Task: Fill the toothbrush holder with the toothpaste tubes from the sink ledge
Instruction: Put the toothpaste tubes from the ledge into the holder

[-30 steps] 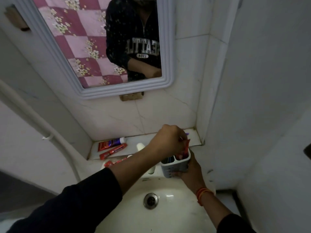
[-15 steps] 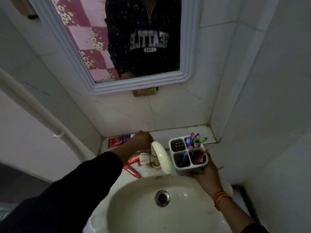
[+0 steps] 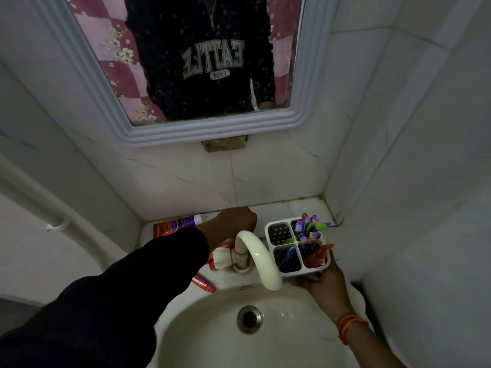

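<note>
Your right hand (image 3: 322,284) grip wrapped under the toothbrush holder (image 3: 297,248) beside the tap (image 3: 259,257), one red tube (image 3: 317,257) inside, your left hand (image 3: 235,221) curled over ledge tubes (image 3: 176,225), grip unclear.

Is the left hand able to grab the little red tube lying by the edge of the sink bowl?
Probably yes. The left hand is up on the ledge behind the tap, and the small red tube lies uncovered just below its forearm.
</note>
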`<state>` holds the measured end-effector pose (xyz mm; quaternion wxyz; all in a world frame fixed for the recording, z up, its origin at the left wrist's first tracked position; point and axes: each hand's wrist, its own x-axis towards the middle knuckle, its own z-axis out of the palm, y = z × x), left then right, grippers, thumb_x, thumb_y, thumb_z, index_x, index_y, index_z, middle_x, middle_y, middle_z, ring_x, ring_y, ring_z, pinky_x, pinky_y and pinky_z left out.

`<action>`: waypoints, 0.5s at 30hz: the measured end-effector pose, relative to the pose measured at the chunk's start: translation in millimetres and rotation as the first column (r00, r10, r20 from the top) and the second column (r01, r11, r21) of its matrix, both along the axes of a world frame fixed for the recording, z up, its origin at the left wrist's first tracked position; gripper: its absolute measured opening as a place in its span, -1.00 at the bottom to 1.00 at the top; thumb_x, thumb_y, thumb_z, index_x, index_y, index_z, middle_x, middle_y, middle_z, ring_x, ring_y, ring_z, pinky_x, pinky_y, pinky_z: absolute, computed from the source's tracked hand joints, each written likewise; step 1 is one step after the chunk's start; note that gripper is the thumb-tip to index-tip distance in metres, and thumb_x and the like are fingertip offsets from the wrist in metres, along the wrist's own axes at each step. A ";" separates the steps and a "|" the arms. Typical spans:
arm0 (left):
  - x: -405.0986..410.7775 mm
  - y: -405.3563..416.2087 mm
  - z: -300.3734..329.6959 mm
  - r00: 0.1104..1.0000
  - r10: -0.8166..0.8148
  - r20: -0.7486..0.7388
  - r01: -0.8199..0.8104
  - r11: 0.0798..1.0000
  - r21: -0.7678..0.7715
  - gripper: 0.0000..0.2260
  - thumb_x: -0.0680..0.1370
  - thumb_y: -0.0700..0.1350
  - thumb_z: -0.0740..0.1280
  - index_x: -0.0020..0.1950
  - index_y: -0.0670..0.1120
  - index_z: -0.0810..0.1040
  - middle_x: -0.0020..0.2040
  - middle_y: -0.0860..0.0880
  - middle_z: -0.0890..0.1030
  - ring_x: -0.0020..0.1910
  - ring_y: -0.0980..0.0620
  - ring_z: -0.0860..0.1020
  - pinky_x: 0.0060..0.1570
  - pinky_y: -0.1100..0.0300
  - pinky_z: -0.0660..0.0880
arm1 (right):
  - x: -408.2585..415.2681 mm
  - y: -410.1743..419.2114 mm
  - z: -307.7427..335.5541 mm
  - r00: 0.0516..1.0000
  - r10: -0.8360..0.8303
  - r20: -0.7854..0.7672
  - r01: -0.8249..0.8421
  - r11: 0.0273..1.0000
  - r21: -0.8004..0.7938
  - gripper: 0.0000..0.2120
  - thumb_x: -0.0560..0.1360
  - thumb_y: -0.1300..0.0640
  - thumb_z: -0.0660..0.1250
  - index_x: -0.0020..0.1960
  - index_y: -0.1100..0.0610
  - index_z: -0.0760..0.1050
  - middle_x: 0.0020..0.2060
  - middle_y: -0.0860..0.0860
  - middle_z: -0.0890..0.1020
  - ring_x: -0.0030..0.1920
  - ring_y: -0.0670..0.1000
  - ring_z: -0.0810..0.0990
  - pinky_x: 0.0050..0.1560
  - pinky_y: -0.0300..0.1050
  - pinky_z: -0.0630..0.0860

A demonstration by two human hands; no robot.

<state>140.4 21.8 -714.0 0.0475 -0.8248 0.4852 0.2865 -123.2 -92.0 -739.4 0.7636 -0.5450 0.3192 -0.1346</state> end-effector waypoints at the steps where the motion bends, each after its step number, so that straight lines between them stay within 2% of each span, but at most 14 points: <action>1: 3.7 3.0 0.7 1.000 0.007 -0.009 -0.007 1.000 -0.022 -0.79 0.38 -0.06 0.36 -0.43 -0.07 0.49 -0.37 -0.10 0.61 -0.32 -0.13 0.65 -0.23 -0.04 0.66 | 0.9 -0.7 1.4 1.000 -0.014 0.012 0.013 0.998 0.055 -0.59 0.51 0.57 0.24 0.18 0.16 0.49 -0.11 0.09 0.70 -0.24 -0.14 0.72 -0.41 -0.23 0.63; 4: 7.8 8.1 4.2 1.000 -0.013 0.016 0.016 0.985 -0.170 -0.65 0.42 0.13 0.37 -0.34 -0.15 0.64 -0.36 -0.11 0.66 -0.34 -0.07 0.65 -0.22 0.06 0.62 | 0.8 -2.2 -1.3 0.998 -0.059 0.005 0.058 0.989 0.134 -0.68 0.60 0.44 0.17 0.12 0.08 0.55 -0.16 0.01 0.75 -0.19 0.01 0.74 -0.36 -0.02 0.66; 6: 6.5 13.1 11.0 0.994 0.100 -0.042 -0.108 0.942 -0.317 -0.68 0.46 0.08 0.42 -0.26 -0.18 0.68 -0.31 -0.09 0.69 -0.32 -0.01 0.64 -0.21 0.12 0.58 | -0.4 0.6 2.5 1.000 -0.030 -0.008 0.031 0.995 0.095 -0.63 0.57 0.47 0.21 0.11 0.04 0.56 -0.12 -0.01 0.75 -0.15 0.01 0.74 -0.33 -0.02 0.67; 8: 6.2 15.2 20.4 0.954 0.209 -0.216 -0.287 0.847 -0.447 -0.80 0.52 -0.03 0.44 -0.09 -0.18 0.68 -0.18 -0.09 0.70 -0.28 0.05 0.63 -0.21 0.17 0.54 | -2.4 2.0 5.0 1.000 -0.009 -0.025 0.010 0.999 0.037 -0.54 0.49 0.56 0.28 0.13 0.03 0.54 -0.08 -0.02 0.73 -0.12 -0.05 0.73 -0.34 -0.10 0.67; 10: -1.0 14.5 35.0 0.881 0.263 -0.393 -0.456 0.691 -0.561 -0.83 0.59 -0.10 0.38 0.12 -0.15 0.63 -0.03 -0.15 0.69 -0.16 -0.07 0.67 -0.18 0.12 0.59 | -1.4 2.7 6.4 0.999 -0.018 -0.027 0.019 0.998 0.067 -0.51 0.46 0.58 0.30 0.17 0.07 0.52 -0.05 -0.03 0.71 -0.13 -0.09 0.73 -0.34 -0.13 0.67; 12: -13.6 8.3 59.3 0.820 0.250 -0.514 -0.554 0.573 -0.604 -0.79 0.66 -0.10 0.27 0.24 -0.11 0.58 0.05 -0.14 0.65 -0.13 -0.13 0.70 -0.22 0.20 0.61 | 0.1 2.3 6.8 0.999 -0.044 -0.031 0.049 0.981 0.187 -0.55 0.45 0.52 0.38 0.20 0.10 0.50 -0.09 -0.04 0.71 -0.14 -0.11 0.72 -0.25 -0.06 0.70; 13: -19.4 4.2 73.0 0.820 0.230 -0.525 -0.546 0.590 -0.594 -0.76 0.68 -0.06 0.23 0.30 -0.07 0.56 0.08 -0.09 0.63 -0.17 -0.11 0.70 -0.28 0.27 0.58 | 0.5 0.8 8.1 0.997 -0.057 -0.051 0.067 0.970 0.233 -0.54 0.42 0.48 0.43 0.22 0.12 0.49 -0.08 -0.05 0.70 -0.15 -0.13 0.70 -0.19 -0.04 0.70; 14: -24.4 -0.1 87.5 0.847 0.190 -0.497 -0.486 0.655 -0.579 -0.72 0.68 -0.02 0.22 0.35 -0.05 0.54 0.11 -0.04 0.60 -0.21 -0.07 0.69 -0.32 0.30 0.55 | 0.0 0.5 7.4 0.999 -0.041 -0.024 0.046 0.966 0.254 -0.56 0.43 0.47 0.43 0.22 0.14 0.49 -0.06 -0.03 0.68 -0.16 -0.16 0.70 -0.20 -0.07 0.70; 15: -28.2 -3.7 102.9 0.900 0.130 -0.416 -0.361 0.756 -0.546 -0.69 0.67 0.01 0.24 0.39 -0.02 0.53 0.14 0.00 0.58 -0.22 -0.04 0.68 -0.32 0.30 0.55 | -0.7 2.1 12.5 0.998 -0.047 -0.030 0.053 0.968 0.245 -0.61 0.47 0.49 0.37 0.20 0.15 0.50 -0.05 0.01 0.67 -0.18 -0.16 0.71 -0.27 -0.14 0.69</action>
